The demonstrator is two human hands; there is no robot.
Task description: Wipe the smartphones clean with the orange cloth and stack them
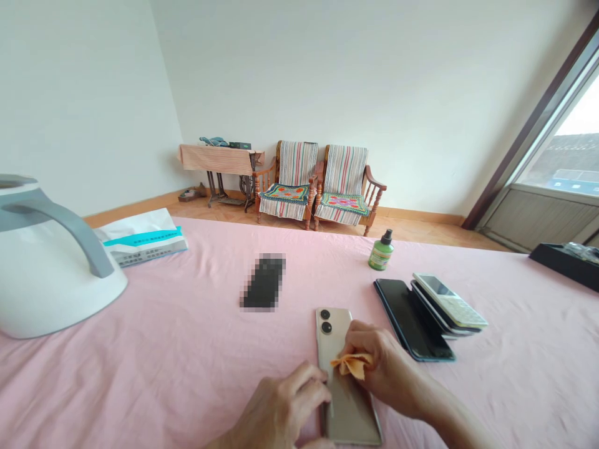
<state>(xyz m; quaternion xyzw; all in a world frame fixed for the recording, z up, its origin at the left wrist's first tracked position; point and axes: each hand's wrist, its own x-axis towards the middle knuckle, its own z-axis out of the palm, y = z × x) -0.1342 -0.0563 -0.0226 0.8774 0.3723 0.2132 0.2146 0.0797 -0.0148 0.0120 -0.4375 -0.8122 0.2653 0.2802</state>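
A gold smartphone (353,408) lies back side up on the pink cloth, its two round camera lenses at the far end. My left hand (285,402) grips its left edge with curled fingers. In my right hand (381,362) is a bunched orange cloth (353,365), pressed against the phone's back; the fingers are closed round it. Right of that hand lies a dark smartphone (412,318), screen up. Beside it is a stack of phones with a light keypad phone (449,302) on top.
A green spray bottle (380,251) stands behind the phones. Farther left lies a dark pixelated rectangle (264,282). A white kettle (51,268) and a white-and-blue packet (145,237) stand at left, a black tray (568,265) at right. Two wooden chairs (344,181) are beyond the pink-covered table (210,349).
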